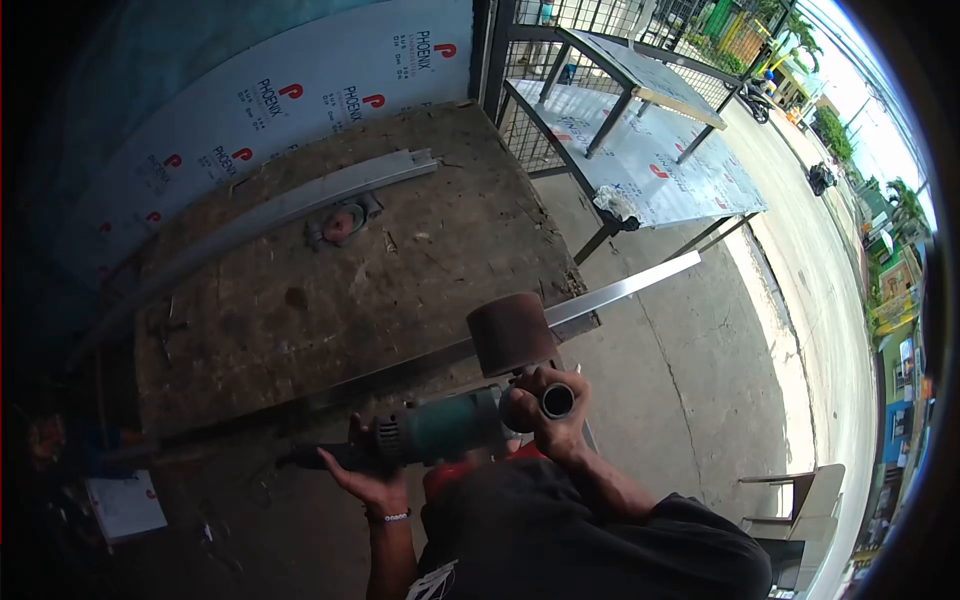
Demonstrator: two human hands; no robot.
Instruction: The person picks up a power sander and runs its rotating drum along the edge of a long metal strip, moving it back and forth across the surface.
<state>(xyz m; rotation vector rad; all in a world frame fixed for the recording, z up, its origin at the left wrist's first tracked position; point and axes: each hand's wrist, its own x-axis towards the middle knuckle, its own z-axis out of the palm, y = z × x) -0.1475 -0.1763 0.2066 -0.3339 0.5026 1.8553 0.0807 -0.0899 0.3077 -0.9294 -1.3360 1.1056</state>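
Observation:
A green-bodied drum sander [452,427] lies across in front of my body, its brown abrasive drum [508,335] overlapping a long shiny metal bar [630,285] along the workbench's near edge. My right hand [556,425] is wrapped around the tubular front handle, whose hollow end faces up. At the dark rear end of the tool, my left hand [372,484] supports it from below, thumb stretched out along the cord side; its other fingers are partly hidden behind the housing.
On the worn wooden workbench [400,265] lie another long metal strip [330,190] and a small grinder-like tool [345,222]. Film-covered sheet metal [300,100] stands behind. A metal table [690,185] is at upper right, beside a road. A white sheet [127,503] lies lower left.

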